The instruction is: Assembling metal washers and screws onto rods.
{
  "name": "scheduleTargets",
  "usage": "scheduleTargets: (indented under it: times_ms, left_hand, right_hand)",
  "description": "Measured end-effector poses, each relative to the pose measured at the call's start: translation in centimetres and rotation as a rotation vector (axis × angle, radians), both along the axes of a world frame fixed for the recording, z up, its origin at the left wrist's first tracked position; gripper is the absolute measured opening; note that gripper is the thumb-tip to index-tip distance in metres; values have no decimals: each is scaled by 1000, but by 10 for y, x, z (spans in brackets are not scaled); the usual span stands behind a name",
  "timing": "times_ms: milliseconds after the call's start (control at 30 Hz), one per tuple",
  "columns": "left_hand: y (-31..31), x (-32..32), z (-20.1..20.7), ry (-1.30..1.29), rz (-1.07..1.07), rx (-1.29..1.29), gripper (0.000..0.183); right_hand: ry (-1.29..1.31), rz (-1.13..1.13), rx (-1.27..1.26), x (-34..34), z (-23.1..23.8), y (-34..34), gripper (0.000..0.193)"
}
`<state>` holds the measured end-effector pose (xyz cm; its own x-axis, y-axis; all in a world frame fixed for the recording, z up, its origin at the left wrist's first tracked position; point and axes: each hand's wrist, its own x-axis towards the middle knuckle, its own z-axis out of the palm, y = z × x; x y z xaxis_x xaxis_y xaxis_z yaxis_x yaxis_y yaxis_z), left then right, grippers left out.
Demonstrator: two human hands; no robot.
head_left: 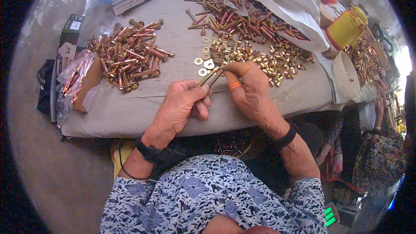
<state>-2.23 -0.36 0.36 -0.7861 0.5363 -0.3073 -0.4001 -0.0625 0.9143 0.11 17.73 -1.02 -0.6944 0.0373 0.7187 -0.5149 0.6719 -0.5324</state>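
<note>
Two slim brass-coloured bolts (211, 77) lie side by side, pinched between the thumb and fingers of my left hand (184, 103). My right hand (252, 90), with an orange band on one finger, closes its fingertips at their far ends. Whether a small part sits between those fingertips is hidden. Just beyond the bolts lie several flat washers (198, 61). A heap of short brass-coloured sleeves or nuts (273, 58) spreads beyond my right hand. Farther back is a pile of long loose bolts (253, 21). Left of my hands rests a pile of thicker bolts (130, 58).
A cardboard box (89, 84) with plastic-wrapped bolts stands at the table's left edge, near small dark boxes (71, 29). White plastic sheeting (286, 0) covers part of the back. A yellow jug (346, 28) and white container (345, 74) stand right. Another person's arm (380, 104) shows far right.
</note>
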Motion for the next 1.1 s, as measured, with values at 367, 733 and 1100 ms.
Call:
scheduleTargets:
  times_ms: [367,733,1100]
  left_hand:
    - [9,5,-4,-42,70,70,14]
    - [8,5,-7,-91,76,141,18]
    - [10,8,3,-105,55,158,16]
  right_hand:
    - [121,48,75,4,-1,5,18]
    - [225,107,423,9,10,15,25]
    - [-242,242,-51,22,26,5,23]
